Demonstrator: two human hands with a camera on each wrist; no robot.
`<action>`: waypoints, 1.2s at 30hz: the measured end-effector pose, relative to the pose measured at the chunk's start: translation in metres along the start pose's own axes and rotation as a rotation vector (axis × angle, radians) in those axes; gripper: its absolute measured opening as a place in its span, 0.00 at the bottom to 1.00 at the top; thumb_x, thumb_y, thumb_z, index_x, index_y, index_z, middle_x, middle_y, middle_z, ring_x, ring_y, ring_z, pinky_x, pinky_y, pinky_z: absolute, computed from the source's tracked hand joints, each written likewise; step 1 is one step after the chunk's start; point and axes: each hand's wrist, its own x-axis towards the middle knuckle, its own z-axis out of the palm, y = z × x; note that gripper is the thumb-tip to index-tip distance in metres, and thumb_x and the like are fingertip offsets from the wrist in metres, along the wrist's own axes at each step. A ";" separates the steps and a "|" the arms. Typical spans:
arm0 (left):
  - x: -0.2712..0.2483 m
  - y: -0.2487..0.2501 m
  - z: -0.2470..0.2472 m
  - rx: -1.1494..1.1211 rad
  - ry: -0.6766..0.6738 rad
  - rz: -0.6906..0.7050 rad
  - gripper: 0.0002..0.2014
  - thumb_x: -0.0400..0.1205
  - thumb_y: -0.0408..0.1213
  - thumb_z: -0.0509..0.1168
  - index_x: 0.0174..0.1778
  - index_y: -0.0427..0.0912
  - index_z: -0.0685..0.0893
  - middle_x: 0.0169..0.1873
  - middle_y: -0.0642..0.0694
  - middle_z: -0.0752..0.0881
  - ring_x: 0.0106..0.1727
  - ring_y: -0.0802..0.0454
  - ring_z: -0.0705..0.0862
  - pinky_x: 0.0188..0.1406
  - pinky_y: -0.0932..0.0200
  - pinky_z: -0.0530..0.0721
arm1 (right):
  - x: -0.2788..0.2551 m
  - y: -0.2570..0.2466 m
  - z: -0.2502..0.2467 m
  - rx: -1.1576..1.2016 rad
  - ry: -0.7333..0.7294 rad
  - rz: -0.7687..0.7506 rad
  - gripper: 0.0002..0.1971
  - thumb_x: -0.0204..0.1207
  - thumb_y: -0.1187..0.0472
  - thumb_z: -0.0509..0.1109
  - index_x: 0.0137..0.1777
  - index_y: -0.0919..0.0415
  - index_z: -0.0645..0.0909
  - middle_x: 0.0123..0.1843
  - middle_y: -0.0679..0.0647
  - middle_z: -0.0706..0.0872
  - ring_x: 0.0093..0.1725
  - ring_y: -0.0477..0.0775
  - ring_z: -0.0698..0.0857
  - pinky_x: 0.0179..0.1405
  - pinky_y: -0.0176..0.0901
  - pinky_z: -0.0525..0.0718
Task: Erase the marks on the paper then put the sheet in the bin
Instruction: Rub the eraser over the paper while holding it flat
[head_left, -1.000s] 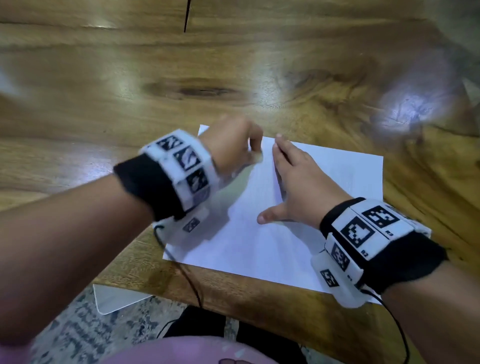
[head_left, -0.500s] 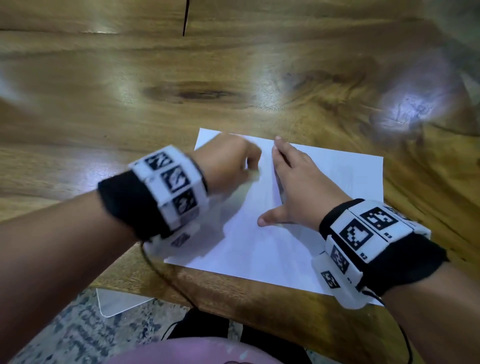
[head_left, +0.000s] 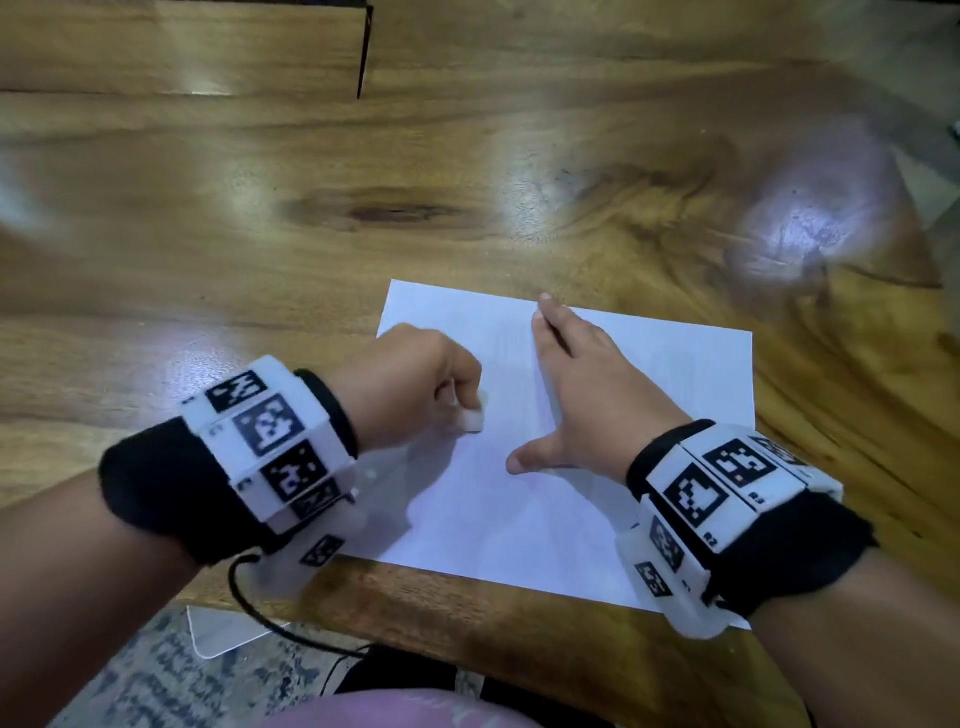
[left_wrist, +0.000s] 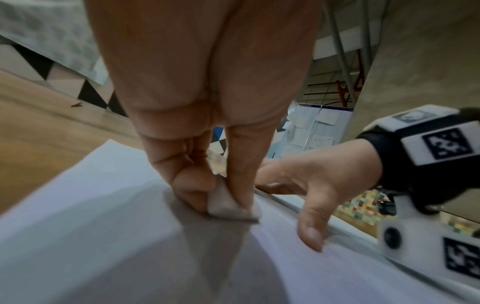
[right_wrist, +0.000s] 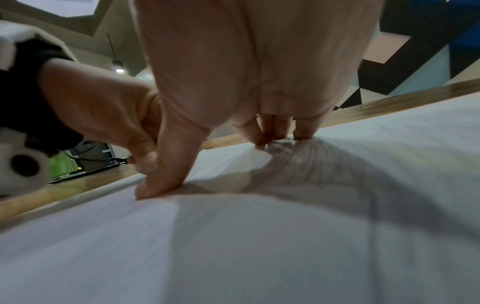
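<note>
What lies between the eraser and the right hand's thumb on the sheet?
Only bare white sheet: the head view shows nothing between the eraser, pinched in the left hand, and the right hand thumb.

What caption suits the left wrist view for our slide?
Left hand pinches a white eraser against the paper while the right hand presses it.

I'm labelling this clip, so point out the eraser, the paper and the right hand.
eraser (head_left: 474, 415), head view, exposed white end.
paper (head_left: 675, 374), head view, bare right part.
right hand (head_left: 592, 400), head view, back of hand.
</note>
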 end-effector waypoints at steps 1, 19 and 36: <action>0.002 -0.001 -0.005 -0.008 -0.013 -0.013 0.03 0.69 0.37 0.73 0.31 0.47 0.85 0.27 0.54 0.84 0.31 0.58 0.79 0.38 0.60 0.78 | 0.000 0.000 0.000 0.003 0.000 -0.001 0.67 0.60 0.38 0.80 0.83 0.62 0.34 0.84 0.48 0.29 0.83 0.47 0.37 0.77 0.34 0.43; 0.048 0.015 -0.030 0.060 0.242 0.058 0.06 0.72 0.35 0.70 0.42 0.40 0.87 0.25 0.51 0.79 0.36 0.50 0.77 0.40 0.60 0.74 | 0.001 0.001 -0.001 -0.009 -0.004 -0.012 0.67 0.60 0.38 0.79 0.83 0.62 0.34 0.84 0.50 0.29 0.83 0.49 0.37 0.78 0.35 0.41; 0.035 0.014 -0.027 0.157 -0.042 0.076 0.05 0.72 0.38 0.70 0.41 0.44 0.85 0.27 0.52 0.79 0.33 0.51 0.77 0.36 0.59 0.73 | 0.001 0.001 -0.001 -0.004 -0.002 -0.008 0.67 0.60 0.38 0.80 0.83 0.62 0.35 0.84 0.50 0.30 0.83 0.49 0.37 0.78 0.36 0.41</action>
